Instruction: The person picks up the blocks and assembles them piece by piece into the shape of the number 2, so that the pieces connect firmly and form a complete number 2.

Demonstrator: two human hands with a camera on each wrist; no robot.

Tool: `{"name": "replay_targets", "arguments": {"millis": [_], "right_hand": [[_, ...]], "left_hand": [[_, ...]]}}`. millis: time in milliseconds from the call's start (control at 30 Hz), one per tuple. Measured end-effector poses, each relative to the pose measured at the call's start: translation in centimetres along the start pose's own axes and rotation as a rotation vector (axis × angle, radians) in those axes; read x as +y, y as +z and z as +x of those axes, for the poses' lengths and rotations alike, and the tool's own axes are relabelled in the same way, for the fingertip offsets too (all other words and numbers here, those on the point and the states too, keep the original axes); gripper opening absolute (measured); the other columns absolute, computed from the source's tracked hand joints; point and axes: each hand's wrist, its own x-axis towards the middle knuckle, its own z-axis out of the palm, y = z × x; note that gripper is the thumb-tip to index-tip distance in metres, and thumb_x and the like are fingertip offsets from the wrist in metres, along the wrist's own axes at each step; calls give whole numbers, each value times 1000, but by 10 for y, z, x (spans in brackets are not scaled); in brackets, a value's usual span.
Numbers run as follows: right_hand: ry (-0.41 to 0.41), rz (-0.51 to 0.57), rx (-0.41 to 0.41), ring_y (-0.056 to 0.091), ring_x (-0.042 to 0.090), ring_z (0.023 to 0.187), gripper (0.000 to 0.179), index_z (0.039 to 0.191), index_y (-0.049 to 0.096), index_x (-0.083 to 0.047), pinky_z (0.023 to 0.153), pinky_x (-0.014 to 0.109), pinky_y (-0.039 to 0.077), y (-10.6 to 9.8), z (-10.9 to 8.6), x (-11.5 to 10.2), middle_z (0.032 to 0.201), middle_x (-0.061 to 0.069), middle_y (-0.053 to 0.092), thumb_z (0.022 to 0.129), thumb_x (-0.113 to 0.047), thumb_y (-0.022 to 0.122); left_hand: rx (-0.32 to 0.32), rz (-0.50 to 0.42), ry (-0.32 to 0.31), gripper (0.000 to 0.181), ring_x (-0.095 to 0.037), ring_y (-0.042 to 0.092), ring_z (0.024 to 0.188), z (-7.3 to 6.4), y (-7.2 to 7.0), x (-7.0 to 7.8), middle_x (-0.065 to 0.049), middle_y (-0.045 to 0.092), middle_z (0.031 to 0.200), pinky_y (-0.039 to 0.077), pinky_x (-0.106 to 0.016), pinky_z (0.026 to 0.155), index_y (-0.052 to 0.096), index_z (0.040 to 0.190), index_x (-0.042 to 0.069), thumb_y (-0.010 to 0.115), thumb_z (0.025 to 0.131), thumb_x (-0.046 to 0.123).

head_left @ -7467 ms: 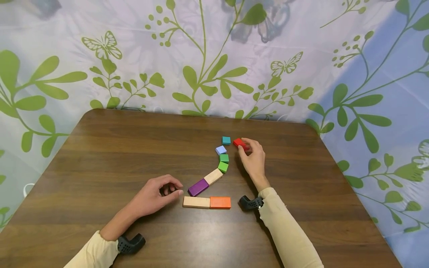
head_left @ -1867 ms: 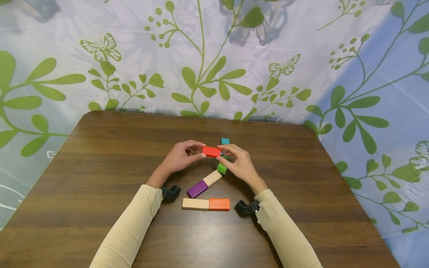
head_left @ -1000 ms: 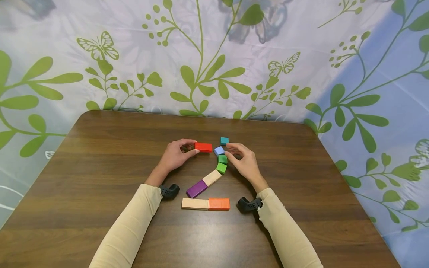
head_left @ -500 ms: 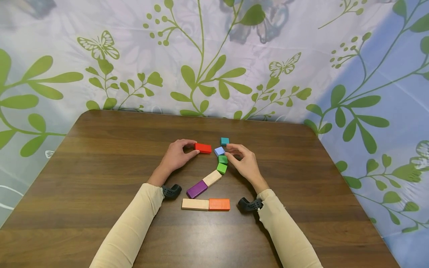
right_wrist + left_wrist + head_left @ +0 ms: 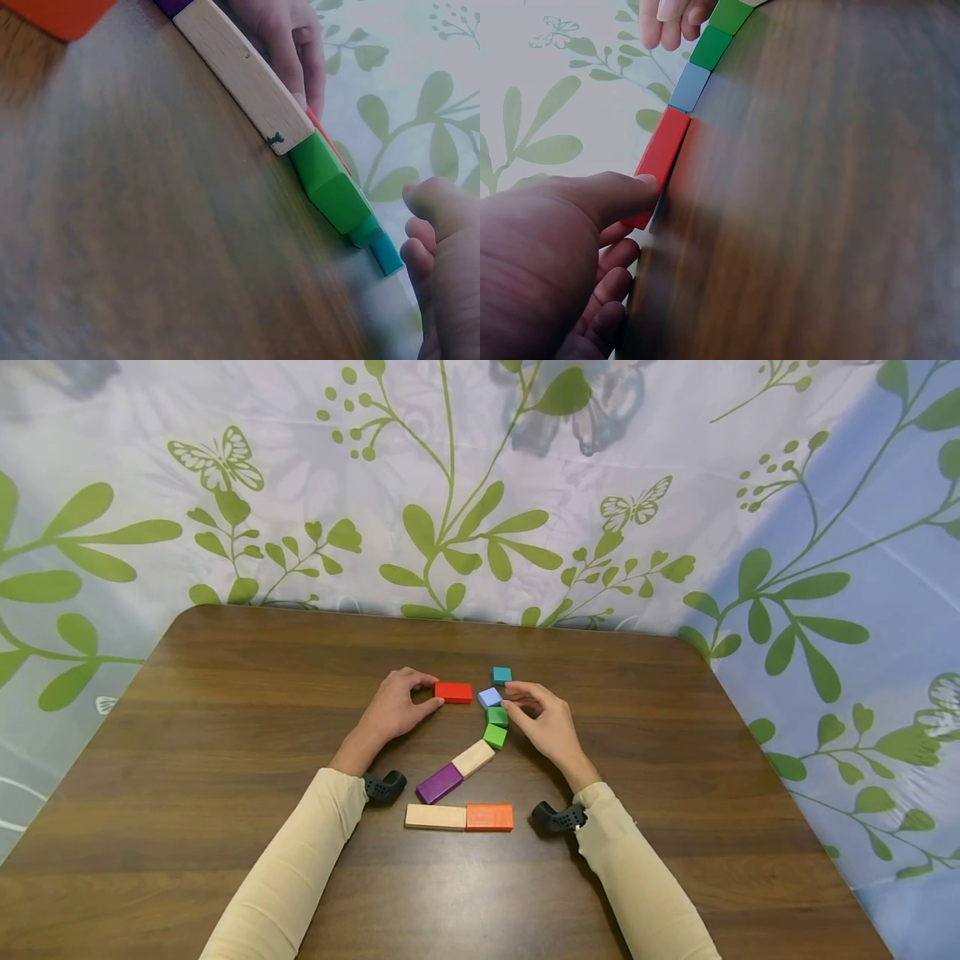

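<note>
My left hand [image 5: 393, 706] pinches the left end of a red rectangular block [image 5: 453, 692]; the left wrist view shows the thumb [image 5: 626, 193] on its side. To the right of the red block is a light blue cube [image 5: 490, 697], the two close together. My right hand [image 5: 547, 718] is beside the blue cube and a dark green cube [image 5: 497, 717], thumb and fingers apart with nothing between them. In the right wrist view, that thumb [image 5: 442, 202] stands free of the blocks. A teal cube [image 5: 502, 676] lies just beyond the right fingertips.
A bright green cube [image 5: 495, 737], a plain wood block [image 5: 473, 759] and a purple block [image 5: 439, 783] continue the curved row toward me. Nearer still, a longer plain wood block [image 5: 435, 817] meets an orange block [image 5: 490, 817] end to end. Patterned cloth [image 5: 465, 485] hangs behind the brown table [image 5: 637, 677].
The right hand brought the red block leftward from the right side. Both hands held it, then the right hand let go and the left kept it. Over the last half second little has moved.
</note>
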Motion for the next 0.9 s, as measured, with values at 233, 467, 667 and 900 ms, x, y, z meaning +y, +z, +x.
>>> {"name": "replay_targets", "arguments": {"millis": [233,467,667,900], "right_hand": [[13,-6,-6,70,35,105,34,128,68,2,95,50,56,5,2,-1,117,20,71,94,-5,75],[10,-12,-12,69,39,106,35,127,67,6,95,51,55,5,2,-5,117,24,70,94,-2,73],[0,1,-7,70,31,105,35,127,70,-3,94,47,57,2,1,-3,117,17,72,94,-9,76],[-2,-19,-13,71,22,103,32,127,71,-8,93,34,57,0,0,0,116,8,73,96,-16,76]], "left_hand": [[7,23,26,38,-33,58,106,1,-1,-2,-19,66,117,47,-48,96,72,125,2,77,94,24],[10,27,37,38,-33,57,101,6,-3,-3,-18,67,112,47,-48,92,73,124,2,77,93,25],[-3,36,12,41,-35,59,106,10,-2,0,-18,66,113,47,-48,96,72,127,4,77,94,26],[-11,51,-9,43,-34,59,106,10,0,3,-18,65,113,48,-48,97,70,132,4,75,95,26]]}}
